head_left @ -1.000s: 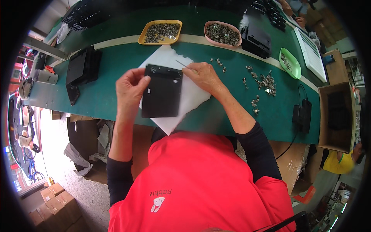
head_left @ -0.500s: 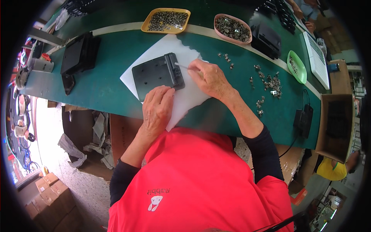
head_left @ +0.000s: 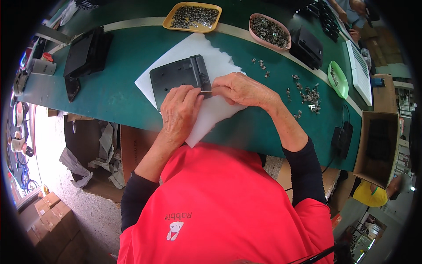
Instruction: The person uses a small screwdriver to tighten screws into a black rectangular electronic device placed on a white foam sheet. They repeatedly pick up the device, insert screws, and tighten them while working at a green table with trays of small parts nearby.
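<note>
A flat black plastic housing (head_left: 171,77) with a raised ridge along its right side lies on a white foam sheet (head_left: 200,127). My left hand (head_left: 178,114) grips its near edge, with the fingers bent together over it. From the right, my right hand (head_left: 239,89) pinches a thin, pale rod-like tool (head_left: 206,92). The tool's tip points at the housing's near right corner, close to my left fingertips. Just what the tip touches is hidden by those fingers.
Small metal parts (head_left: 312,97) lie loose on the green table (head_left: 263,119) to the right. Yellow (head_left: 193,30), pink (head_left: 288,46) and green (head_left: 345,90) trays hold more small parts. Black housings (head_left: 88,53) are stacked at left. A power adapter (head_left: 343,138) sits near the right edge.
My right hand has brought the tool nearer, from the ridge's upper part down to the housing's near right corner. My left hand stays at the near edge, its fingertips now beside the tool's tip.
</note>
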Tool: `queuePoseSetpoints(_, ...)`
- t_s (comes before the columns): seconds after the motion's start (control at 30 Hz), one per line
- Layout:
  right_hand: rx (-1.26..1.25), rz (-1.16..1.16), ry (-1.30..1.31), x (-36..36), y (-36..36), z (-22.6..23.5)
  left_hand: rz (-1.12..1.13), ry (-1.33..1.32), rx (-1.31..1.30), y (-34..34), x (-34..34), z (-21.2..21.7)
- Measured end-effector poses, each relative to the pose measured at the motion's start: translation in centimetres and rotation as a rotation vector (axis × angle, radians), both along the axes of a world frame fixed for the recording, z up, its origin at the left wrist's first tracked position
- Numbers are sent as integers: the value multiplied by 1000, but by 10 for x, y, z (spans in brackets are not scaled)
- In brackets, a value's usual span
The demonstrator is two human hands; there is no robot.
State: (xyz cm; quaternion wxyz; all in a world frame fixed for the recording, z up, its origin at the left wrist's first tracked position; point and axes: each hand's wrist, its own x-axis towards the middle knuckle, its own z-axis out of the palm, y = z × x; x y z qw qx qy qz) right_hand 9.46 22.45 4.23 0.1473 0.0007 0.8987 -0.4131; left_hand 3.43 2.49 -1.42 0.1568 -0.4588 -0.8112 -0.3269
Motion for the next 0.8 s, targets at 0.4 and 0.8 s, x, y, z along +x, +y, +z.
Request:
queuePoseSetpoints(0.4,289,13,169,18,-16,-12,-69,114,-41,-1,-3,1)
queuePoseSetpoints(0.8,635,-47,502,43,-44,-39,-97,143,-82,-4,-5,-2)
